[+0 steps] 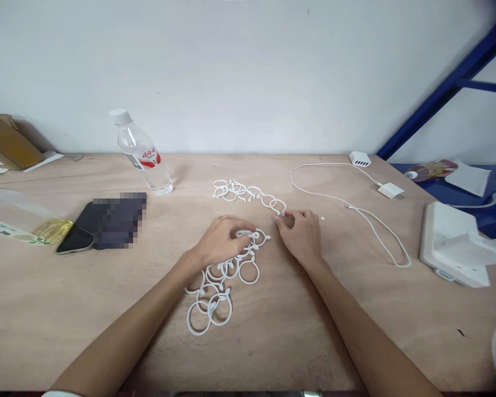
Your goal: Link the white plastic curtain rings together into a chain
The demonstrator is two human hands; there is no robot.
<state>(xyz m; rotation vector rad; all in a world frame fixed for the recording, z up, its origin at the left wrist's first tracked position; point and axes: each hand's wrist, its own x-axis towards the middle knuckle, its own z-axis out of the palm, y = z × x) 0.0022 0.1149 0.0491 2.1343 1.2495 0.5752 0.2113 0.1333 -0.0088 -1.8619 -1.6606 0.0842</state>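
Note:
Several white plastic rings lie linked in a near cluster (215, 298) on the wooden table (107, 309). A second chain of white rings (248, 194) stretches farther back. My left hand (221, 240) rests palm down on the top of the near cluster, fingers curled over a ring. My right hand (301, 234) lies beside it, fingertips pinched together at the near end of the far chain, touching a ring there.
A clear water bottle (143, 154) leans at the back left. A dark phone (103, 223) and a plastic bag (20, 220) lie left. A white cable (355, 209) with charger (391, 190) runs right, beside a white device (454, 242). Cardboard box (4, 140) far left.

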